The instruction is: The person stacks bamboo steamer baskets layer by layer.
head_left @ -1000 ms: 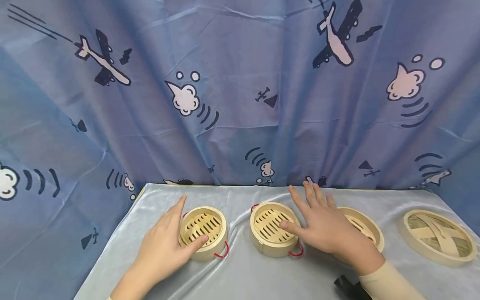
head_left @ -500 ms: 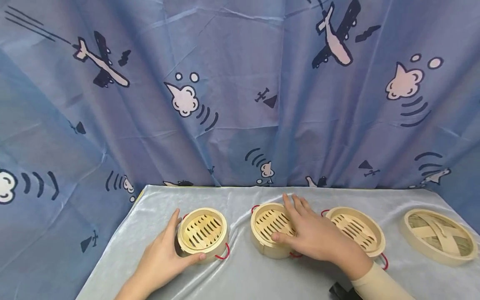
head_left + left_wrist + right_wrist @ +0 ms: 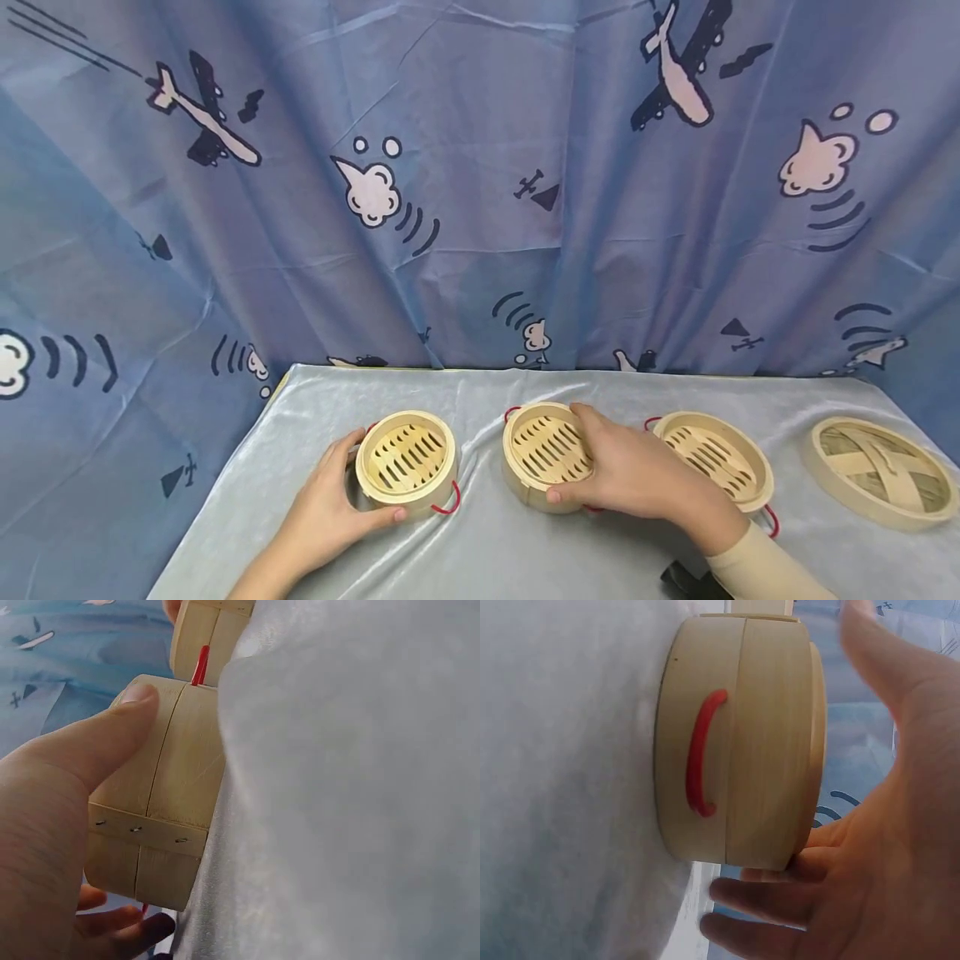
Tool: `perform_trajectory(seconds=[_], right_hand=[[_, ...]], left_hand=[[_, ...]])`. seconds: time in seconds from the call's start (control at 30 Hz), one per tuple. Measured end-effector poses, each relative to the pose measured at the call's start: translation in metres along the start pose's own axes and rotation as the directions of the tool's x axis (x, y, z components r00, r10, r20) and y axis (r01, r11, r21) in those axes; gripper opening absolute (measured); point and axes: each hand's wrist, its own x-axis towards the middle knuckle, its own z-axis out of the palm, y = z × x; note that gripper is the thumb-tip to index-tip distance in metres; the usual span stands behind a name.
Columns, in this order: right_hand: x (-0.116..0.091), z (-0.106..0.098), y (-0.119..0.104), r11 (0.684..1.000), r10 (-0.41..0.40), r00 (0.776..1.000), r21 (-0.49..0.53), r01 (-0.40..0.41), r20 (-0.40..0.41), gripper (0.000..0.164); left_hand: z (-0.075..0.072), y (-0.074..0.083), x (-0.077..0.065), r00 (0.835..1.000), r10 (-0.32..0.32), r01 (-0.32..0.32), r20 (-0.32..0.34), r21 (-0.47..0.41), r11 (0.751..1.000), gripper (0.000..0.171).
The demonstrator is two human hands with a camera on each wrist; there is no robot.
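Observation:
My left hand [image 3: 330, 508] holds the left round bamboo steamer [image 3: 406, 458] by its sides. In the left wrist view the thumb [image 3: 120, 731] presses its wooden wall, and the fingers reach around the far side. My right hand [image 3: 633, 471] spans the right part of the middle bamboo steamer [image 3: 547, 454], thumb at the near rim and fingers at the far rim. From the right wrist, the fingers [image 3: 772, 900] look fairly straight along that steamer's side, with the thumb out past its rim. Both steamers have slatted bottoms and red cord handles.
Right of the right hand lies a third slatted steamer [image 3: 712, 458], partly behind the forearm. At the far right is a woven bamboo lid [image 3: 881, 475]. A grey velvety cloth [image 3: 480, 550] covers the table, and a blue printed curtain [image 3: 465, 208] hangs behind it.
My right hand has moved left and down from above the middle steamer to its rim, uncovering the third steamer. My left thumb and fingers have settled around the left steamer.

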Motion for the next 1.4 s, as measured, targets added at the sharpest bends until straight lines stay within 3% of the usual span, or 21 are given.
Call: perform_trajectory(seconds=[0.33,0.97,1.4], right_hand=[[0.002,0.005,0.007,0.988,-0.123,0.992,0.095,0.125,-0.025,0.126],[0.008,0.008,0.008,0.989,-0.079,0.994,0.119,0.087,-0.069,0.127],[0.009,0.006,-0.001,0.982,-0.103,0.987,0.143,0.120,-0.125,0.119]], left_hand=[[0.003,-0.009,-0.001,0.999,0.033,-0.033,-0.016,-0.009,0.999,0.112],[0.004,-0.014,0.000,0.996,0.090,-0.090,-0.027,-0.001,0.996,0.111],[0.001,-0.016,0.001,0.990,0.141,-0.140,-0.030,0.018,0.990,0.110]])
